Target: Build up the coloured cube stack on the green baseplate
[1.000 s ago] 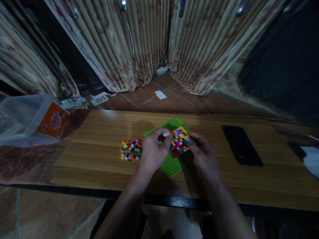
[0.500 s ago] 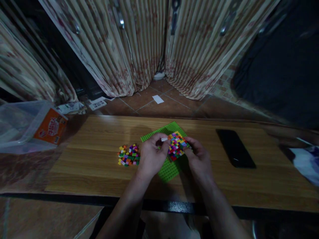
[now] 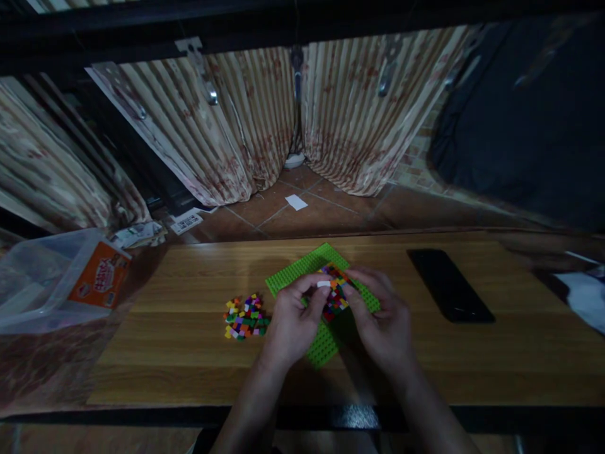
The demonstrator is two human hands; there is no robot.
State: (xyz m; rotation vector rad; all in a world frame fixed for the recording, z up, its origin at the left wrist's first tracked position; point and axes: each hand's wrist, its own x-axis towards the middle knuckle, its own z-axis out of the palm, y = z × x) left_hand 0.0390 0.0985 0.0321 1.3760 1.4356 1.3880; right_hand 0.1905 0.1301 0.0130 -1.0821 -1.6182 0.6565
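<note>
Between the thumb and forefinger of my left hand (image 3: 293, 318) is a small white brick (image 3: 324, 284), near the left edge of a panel of small multicoloured bricks (image 3: 338, 301). My right hand (image 3: 384, 315) grips the panel's right side, thumb on the front and fingers behind, partly hidden. The panel is tilted above a green studded baseplate (image 3: 302, 268) lying on the wooden table. A loose pile of small coloured bricks (image 3: 246, 318) lies left of the baseplate, close to my left wrist.
A black phone-like slab (image 3: 449, 285) lies on the table (image 3: 165, 353) to the right. Off the table's left end stands a clear plastic bin (image 3: 42, 277) with an orange label. Curtains hang beyond the table, and a white card (image 3: 296, 202) lies on the floor.
The view has tipped upward, so the table sits lower. My left hand has brought the white brick closer to the panel, and my hands are nearer each other.
</note>
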